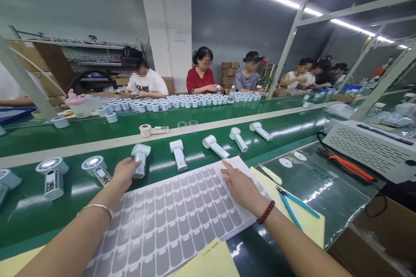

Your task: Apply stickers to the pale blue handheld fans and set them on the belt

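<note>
Watching remotely, I found a pale-blue, round-headed plastic device [9, 180] cropped by the left edge, a second such device [142, 154] partly covered by the left hand [124, 173], and marks on the bottom-centre yellow paper sheet [208, 265] too small to read.

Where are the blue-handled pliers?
In the head view, the blue-handled pliers lie on yellow paper, right of the right hand, near the white-handled tool.

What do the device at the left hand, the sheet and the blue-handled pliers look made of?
Device: probably hard plastic; smooth, pale blue, softly shiny.
Sheet: likely paper or film; flat, white, grey patches reflecting light.
Pliers: apparently metal, dark-headed; blue handles likely plastic-covered.
</note>
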`<action>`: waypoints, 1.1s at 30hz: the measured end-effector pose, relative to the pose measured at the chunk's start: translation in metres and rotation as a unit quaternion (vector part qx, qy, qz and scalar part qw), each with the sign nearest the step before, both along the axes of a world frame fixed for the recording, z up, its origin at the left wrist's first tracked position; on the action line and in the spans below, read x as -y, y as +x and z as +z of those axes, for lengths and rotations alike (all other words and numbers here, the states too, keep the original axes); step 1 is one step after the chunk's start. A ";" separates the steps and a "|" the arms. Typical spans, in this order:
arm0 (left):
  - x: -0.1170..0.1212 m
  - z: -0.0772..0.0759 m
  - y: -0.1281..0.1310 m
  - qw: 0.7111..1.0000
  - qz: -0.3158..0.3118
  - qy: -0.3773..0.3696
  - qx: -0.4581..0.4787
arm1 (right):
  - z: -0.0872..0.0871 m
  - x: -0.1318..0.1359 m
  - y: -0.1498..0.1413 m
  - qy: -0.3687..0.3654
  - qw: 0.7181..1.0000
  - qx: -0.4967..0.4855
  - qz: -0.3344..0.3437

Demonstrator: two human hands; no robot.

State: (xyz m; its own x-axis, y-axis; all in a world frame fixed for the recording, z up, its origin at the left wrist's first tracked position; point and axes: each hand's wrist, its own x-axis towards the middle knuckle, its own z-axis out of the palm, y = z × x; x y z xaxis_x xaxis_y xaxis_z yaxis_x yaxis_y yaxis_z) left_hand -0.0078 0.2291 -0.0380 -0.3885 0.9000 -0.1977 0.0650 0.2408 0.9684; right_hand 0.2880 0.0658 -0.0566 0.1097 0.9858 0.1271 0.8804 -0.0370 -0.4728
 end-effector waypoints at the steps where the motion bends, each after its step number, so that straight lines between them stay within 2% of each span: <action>1: 0.000 0.001 -0.002 1.000 0.004 0.009 -0.019 | 0.001 -0.004 -0.002 0.001 1.000 0.007 0.008; 7: 0.013 0.007 -0.032 0.997 0.017 0.032 -0.061 | 0.003 -0.030 -0.014 0.026 0.999 0.030 0.023; 13: 0.009 0.001 -0.062 0.994 0.072 -0.035 -0.074 | -0.008 -0.039 -0.019 0.042 0.997 0.060 0.038; 16: 0.008 0.000 -0.067 0.993 0.076 -0.071 -0.063 | -0.012 -0.037 -0.020 0.044 0.996 0.073 0.025; 19: 0.019 0.001 -0.063 0.994 0.075 -0.077 -0.014 | -0.017 -0.036 -0.018 0.037 0.997 0.072 0.007; 24: 0.064 0.014 -0.053 0.991 0.027 -0.005 0.130 | -0.029 -0.041 -0.011 0.053 0.997 0.058 0.017; 29: 0.140 0.028 -0.043 0.964 -0.042 0.037 0.259 | -0.041 -0.044 -0.010 0.062 0.996 0.057 -0.005; 33: 0.198 0.023 -0.033 0.939 -0.062 0.034 0.335 | -0.047 -0.041 -0.009 0.059 0.997 0.045 -0.001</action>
State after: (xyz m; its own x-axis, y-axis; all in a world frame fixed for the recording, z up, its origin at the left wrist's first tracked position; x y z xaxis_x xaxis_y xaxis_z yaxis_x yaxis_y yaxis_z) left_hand -0.0403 0.0312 -0.0147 -0.0891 0.9497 -0.3003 -0.5417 0.2069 0.8147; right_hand 0.2794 0.1065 -0.1038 0.0951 0.9633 0.2511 0.9192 0.0119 -0.3937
